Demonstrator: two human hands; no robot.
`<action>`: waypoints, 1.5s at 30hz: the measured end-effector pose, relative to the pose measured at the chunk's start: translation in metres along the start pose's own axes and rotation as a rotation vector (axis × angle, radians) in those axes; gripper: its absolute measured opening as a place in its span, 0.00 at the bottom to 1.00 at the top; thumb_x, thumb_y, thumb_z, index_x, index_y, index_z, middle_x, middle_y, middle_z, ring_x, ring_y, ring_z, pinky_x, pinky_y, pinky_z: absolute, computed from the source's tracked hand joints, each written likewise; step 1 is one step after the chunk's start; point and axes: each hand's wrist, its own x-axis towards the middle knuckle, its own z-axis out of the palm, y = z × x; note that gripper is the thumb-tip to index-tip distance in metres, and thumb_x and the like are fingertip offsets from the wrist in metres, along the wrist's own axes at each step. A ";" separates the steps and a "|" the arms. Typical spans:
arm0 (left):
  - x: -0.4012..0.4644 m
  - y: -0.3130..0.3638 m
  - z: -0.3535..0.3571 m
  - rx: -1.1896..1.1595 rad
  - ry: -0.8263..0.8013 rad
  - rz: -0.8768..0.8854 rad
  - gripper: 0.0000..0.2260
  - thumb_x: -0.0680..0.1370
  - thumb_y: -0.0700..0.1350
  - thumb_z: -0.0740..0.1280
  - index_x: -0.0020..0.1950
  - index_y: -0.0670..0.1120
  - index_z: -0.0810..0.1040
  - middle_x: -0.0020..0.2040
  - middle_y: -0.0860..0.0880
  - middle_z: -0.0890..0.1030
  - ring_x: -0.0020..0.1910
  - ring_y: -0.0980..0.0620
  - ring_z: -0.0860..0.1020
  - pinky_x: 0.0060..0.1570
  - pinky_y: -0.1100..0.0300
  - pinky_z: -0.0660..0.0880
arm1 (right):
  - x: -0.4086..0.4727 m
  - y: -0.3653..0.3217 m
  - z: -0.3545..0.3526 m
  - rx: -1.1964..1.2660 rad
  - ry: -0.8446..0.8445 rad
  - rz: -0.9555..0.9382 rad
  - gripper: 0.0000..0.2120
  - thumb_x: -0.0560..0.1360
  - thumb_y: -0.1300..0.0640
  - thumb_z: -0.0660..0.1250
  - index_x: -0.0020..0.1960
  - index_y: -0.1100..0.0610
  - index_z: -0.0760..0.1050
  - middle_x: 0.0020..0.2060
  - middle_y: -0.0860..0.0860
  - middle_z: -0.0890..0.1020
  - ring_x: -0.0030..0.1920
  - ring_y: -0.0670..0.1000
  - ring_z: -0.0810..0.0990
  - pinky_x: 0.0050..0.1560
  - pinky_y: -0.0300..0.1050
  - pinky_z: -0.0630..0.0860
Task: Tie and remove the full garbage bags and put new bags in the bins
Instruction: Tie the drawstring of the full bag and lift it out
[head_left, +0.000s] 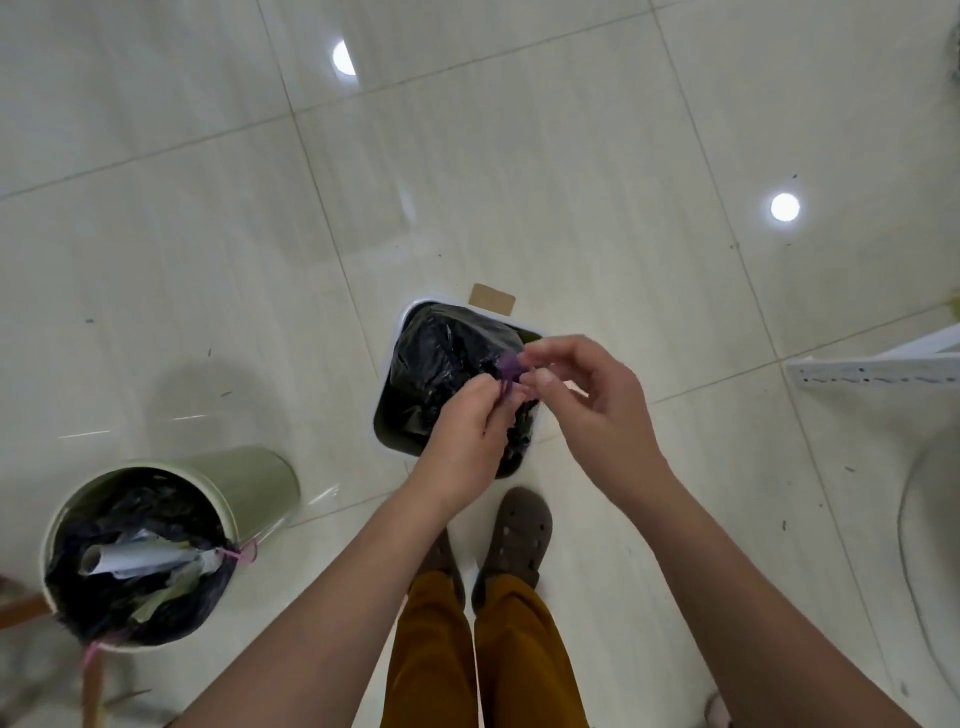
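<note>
Both hands — left hand (470, 431), right hand (587, 395) — pinch the purple drawstring (508, 371) above the black bag (441, 358)

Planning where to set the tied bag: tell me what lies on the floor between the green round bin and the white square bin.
Head view: bare floor tile between green round bin and white square bin, crossed by one grout line.

I see a glossy cream tiled floor (519, 171) carrying it all. A white square bin (397, 332) stands mid-frame, a brown cardboard scrap (491, 299) just beyond it. A green round bin (249, 478) stands to the left (well apart). Brown clogs (519, 530) rest near the square bin. A white perforated rail (872, 371) sits at the right.
</note>
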 end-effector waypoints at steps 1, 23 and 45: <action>0.001 -0.002 -0.001 0.011 0.006 -0.019 0.11 0.84 0.44 0.57 0.46 0.56 0.75 0.41 0.51 0.75 0.38 0.58 0.74 0.42 0.65 0.71 | 0.004 0.006 -0.001 -0.032 -0.004 0.057 0.13 0.77 0.66 0.65 0.57 0.52 0.79 0.52 0.45 0.82 0.51 0.43 0.80 0.48 0.35 0.77; 0.007 -0.031 -0.034 -0.266 0.047 -0.388 0.10 0.80 0.46 0.66 0.42 0.48 0.84 0.38 0.46 0.85 0.26 0.56 0.72 0.39 0.59 0.73 | -0.027 0.062 0.009 0.133 -0.099 0.417 0.03 0.75 0.64 0.71 0.44 0.58 0.83 0.38 0.55 0.85 0.41 0.53 0.85 0.47 0.44 0.81; -0.012 -0.045 -0.038 0.058 0.276 0.001 0.12 0.71 0.30 0.71 0.42 0.48 0.84 0.43 0.53 0.82 0.44 0.58 0.80 0.48 0.67 0.78 | 0.032 0.044 0.049 -0.643 -0.301 0.076 0.19 0.83 0.49 0.56 0.48 0.58 0.82 0.38 0.53 0.78 0.44 0.49 0.73 0.42 0.42 0.66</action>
